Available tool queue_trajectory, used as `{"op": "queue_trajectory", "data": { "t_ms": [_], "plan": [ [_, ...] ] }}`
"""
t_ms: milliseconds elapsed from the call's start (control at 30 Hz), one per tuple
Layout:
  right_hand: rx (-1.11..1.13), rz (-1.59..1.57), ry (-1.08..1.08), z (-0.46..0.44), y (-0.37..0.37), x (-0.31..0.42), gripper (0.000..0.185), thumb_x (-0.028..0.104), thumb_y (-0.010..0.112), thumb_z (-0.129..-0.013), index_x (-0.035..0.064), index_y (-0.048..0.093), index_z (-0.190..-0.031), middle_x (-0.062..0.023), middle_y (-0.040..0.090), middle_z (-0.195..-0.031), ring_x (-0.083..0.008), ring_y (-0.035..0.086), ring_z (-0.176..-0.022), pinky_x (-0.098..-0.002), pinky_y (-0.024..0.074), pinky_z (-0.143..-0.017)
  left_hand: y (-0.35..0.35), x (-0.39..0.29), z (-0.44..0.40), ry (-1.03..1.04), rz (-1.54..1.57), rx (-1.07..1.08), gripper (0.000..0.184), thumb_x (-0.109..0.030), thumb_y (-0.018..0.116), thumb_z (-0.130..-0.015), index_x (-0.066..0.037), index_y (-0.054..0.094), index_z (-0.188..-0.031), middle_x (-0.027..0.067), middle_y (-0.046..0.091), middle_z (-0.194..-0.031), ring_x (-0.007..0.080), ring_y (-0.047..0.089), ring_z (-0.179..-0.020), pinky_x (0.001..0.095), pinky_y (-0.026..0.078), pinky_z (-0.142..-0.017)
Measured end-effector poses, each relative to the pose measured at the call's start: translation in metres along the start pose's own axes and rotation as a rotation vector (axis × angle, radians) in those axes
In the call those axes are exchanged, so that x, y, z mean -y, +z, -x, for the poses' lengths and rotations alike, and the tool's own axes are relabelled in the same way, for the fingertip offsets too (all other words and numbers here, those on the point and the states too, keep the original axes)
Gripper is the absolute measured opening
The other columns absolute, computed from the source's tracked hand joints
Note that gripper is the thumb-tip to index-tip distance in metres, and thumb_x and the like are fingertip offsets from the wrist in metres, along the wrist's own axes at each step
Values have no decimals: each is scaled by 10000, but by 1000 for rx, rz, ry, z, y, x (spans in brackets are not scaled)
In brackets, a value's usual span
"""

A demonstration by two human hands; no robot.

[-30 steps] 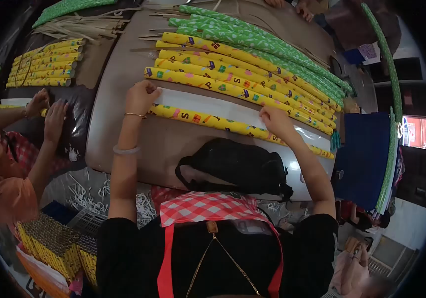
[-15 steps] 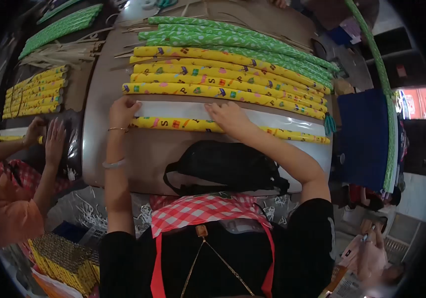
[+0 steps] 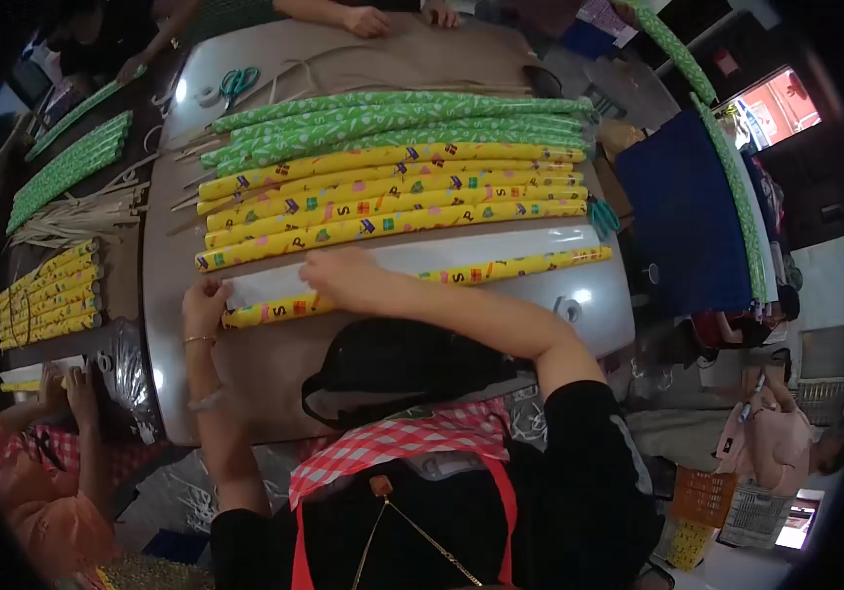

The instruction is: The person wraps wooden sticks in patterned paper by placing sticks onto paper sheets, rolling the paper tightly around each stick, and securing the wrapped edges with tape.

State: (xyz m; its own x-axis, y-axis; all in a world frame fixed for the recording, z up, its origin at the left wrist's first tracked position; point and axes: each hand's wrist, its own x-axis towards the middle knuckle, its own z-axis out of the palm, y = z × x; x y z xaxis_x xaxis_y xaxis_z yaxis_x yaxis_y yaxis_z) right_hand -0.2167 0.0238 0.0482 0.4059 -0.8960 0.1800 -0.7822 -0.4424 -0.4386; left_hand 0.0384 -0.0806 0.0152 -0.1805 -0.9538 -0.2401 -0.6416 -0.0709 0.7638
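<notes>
In front of me lies a strip of yellow patterned wrapping paper [image 3: 471, 274], partly rolled, its white underside [image 3: 422, 257] facing up. My left hand [image 3: 206, 305] pinches the left end of this strip with thumb and fingers. Curled fingers of my right hand [image 3: 348, 279] grip the paper a short way to the right; the fingertips are partly hidden. Just beyond, finished-looking yellow paper rolls [image 3: 392, 202] lie side by side, with green patterned rolls [image 3: 392, 118] behind them. A black bag [image 3: 402, 364] rests between my arms at the near edge.
Teal scissors [image 3: 237, 87] lie at the far left and another teal-handled tool [image 3: 603, 215] at the right. A tape roll [image 3: 568, 309] sits at the right front. On the left, a co-worker's hands [image 3: 68, 388] handle yellow paper near bundled yellow rolls [image 3: 48, 295].
My right hand has moved left along the paper, closer to my left hand. The view has turned and shifted, showing more of the table's far side and the tape roll.
</notes>
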Motion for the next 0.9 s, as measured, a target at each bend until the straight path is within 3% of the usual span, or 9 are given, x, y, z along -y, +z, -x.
{"op": "queue_trajectory", "data": {
  "t_ms": [67, 167, 300, 333, 400, 567, 900],
  "plan": [
    [-52, -25, -19, -28, 12, 16, 102, 147, 508, -806, 82, 562, -863, -101, 555, -854, -308, 580, -782, -428, 461, -638, 5, 30, -14, 32, 108, 24, 160, -119, 644, -760, 17, 609, -839, 61, 603, -671, 117, 544, -553, 266, 439, -506],
    [-131, -150, 28, -70, 40, 28, 95, 121, 511, -797, 53, 543, -854, -124, 569, -846, -324, 591, -761, -415, 484, -641, 3, 15, -2, 89, 121, -7, 163, -110, 631, -769, 23, 611, -860, 73, 616, -676, 131, 572, -570, 273, 459, -518],
    [-187, -45, 53, -87, 56, 40, 105, 126, 541, -780, 34, 505, -815, -150, 569, -810, -334, 590, -754, -409, 489, -593, -4, 19, 2, 107, 182, 49, 167, -112, 615, -795, 26, 614, -889, 87, 639, -713, 146, 600, -570, 274, 474, -508],
    [-177, -12, 62, -88, 57, 41, 109, 132, 541, -783, 34, 513, -819, -147, 570, -809, -332, 588, -757, -410, 487, -604, -14, -15, 20, 6, 158, 100, 176, -129, 613, -813, 24, 611, -901, 84, 640, -715, 129, 594, -563, 266, 463, -486],
    [-157, -22, 83, -90, 59, 41, 116, 144, 542, -790, 37, 532, -831, -144, 573, -811, -329, 585, -763, -412, 482, -628, -8, 11, 6, 54, 268, 160, 176, -136, 610, -825, 19, 606, -907, 70, 634, -711, 109, 587, -566, 253, 446, -468],
    [-183, -157, 66, -87, 55, 31, 91, 120, 551, -804, 36, 564, -837, -141, 586, -820, -332, 574, -768, -410, 460, -649, -12, 15, 12, 57, 482, 164, 196, -76, 637, -796, 31, 590, -954, 25, 598, -714, 66, 510, -546, 221, 415, -472],
    [-213, 3, -28, -98, 67, 36, 73, 141, 590, -798, 74, 584, -827, -92, 578, -810, -289, 590, -699, -368, 486, -595, -10, 17, 11, 7, 655, 158, 248, -25, 629, -747, 31, 555, -977, 52, 620, -767, 82, 505, -473, 209, 391, -412]
  ]
}}
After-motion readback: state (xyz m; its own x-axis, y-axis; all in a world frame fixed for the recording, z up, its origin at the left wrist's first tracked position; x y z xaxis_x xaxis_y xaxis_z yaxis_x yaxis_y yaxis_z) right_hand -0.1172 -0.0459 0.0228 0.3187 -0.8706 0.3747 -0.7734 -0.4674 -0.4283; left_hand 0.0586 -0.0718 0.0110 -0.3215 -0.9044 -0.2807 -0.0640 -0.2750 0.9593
